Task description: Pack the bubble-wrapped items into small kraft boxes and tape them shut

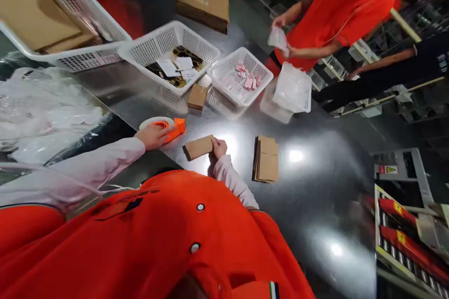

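Tape dispenser (179,126), orange, is gripped in your left hand (154,136); your right hand (219,147) pinches one end of a brown carton (199,147) between them, with stacked cardboard (267,159) on the bench (308,191) farther right.

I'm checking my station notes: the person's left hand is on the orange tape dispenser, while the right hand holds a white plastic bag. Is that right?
Not quite: what the right hand holds is wrong. The head view shows it holding a small piece of brown cardboard. The left hand is on the orange tape dispenser, as you say.
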A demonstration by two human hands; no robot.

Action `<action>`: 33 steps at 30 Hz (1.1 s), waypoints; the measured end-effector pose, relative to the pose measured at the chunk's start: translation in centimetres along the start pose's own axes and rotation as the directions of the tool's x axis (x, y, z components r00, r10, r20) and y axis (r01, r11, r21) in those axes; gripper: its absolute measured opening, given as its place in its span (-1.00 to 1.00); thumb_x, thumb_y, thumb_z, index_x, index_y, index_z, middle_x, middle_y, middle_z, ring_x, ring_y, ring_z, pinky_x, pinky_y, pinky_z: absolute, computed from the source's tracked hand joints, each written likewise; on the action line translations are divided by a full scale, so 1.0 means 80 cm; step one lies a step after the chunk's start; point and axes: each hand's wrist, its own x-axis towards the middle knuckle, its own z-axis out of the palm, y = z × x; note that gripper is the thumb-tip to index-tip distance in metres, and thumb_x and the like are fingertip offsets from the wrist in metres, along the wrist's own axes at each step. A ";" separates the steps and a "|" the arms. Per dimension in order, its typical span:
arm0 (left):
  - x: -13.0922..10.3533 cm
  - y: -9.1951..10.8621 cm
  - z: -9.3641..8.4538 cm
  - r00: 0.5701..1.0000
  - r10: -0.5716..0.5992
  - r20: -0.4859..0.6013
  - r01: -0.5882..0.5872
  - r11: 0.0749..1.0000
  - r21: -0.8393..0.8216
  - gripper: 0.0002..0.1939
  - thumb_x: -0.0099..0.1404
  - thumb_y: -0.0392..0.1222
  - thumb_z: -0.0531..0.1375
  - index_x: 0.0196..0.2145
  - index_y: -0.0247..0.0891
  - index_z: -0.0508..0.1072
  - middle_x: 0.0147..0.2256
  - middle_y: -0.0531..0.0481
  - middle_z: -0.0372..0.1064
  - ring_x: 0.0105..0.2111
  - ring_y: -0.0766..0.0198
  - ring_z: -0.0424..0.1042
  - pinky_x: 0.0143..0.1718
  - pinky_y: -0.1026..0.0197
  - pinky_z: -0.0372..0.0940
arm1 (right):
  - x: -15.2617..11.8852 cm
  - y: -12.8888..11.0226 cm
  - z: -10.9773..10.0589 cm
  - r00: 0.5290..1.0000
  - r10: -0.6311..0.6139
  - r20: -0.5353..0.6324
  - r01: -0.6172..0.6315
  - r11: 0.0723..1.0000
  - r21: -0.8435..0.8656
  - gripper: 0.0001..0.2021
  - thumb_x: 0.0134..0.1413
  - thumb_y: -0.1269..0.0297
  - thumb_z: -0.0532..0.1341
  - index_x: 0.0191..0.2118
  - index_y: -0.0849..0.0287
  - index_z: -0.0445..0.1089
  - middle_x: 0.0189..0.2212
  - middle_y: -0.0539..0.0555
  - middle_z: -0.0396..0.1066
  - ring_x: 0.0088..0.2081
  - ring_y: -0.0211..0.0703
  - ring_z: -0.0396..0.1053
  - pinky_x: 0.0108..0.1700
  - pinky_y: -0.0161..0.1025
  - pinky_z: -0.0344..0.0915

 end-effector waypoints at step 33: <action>-0.057 0.112 -0.039 0.974 -0.064 0.216 0.065 0.998 0.006 -0.16 0.28 0.10 0.27 0.44 -0.27 0.53 0.12 -0.37 0.66 0.15 -0.33 0.64 0.15 -0.11 0.45 | 0.011 -0.033 0.066 0.990 -0.105 0.098 0.102 0.994 0.029 -0.79 0.27 0.39 0.38 -0.09 0.14 0.79 -0.17 0.18 0.71 -0.09 0.02 0.61 0.11 -0.14 0.48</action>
